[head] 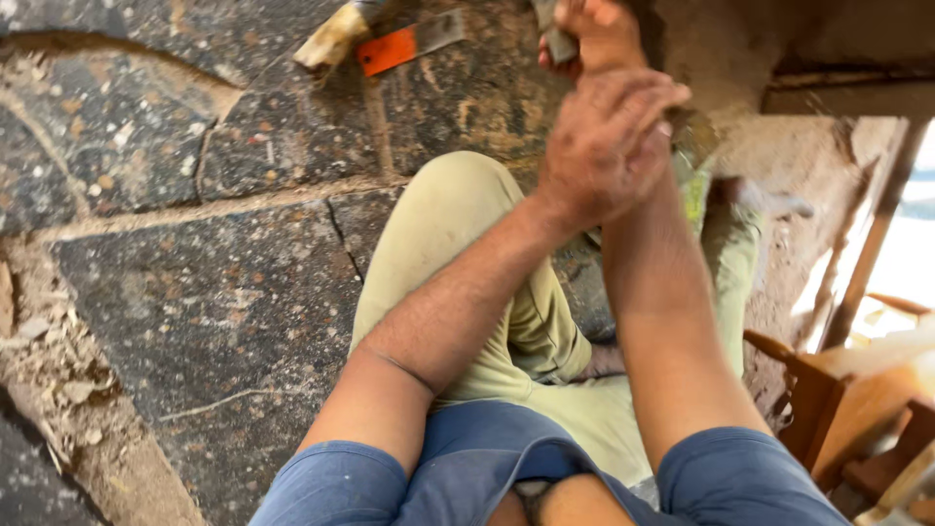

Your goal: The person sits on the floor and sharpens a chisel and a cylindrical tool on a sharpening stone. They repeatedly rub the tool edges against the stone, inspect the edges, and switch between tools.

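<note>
I sit on a stone floor in khaki trousers (458,224) and a blue shirt. My right hand (599,34) is raised at the top edge, closed around a small grey object (559,44) whose kind I cannot make out. My left hand (604,146) crosses over my right forearm just below the wrist, fingers curled against it. A dull metal-and-green piece (693,146) shows just past its fingertips; whether the hand grips it is hidden.
On the dark cracked stone slabs (224,292) at the top lie a pale wooden-handled tool (331,37) and an orange-and-metal tool (399,47). Orange-brown wooden frame pieces (828,390) stand at the right. Rubble and chips line the left edge.
</note>
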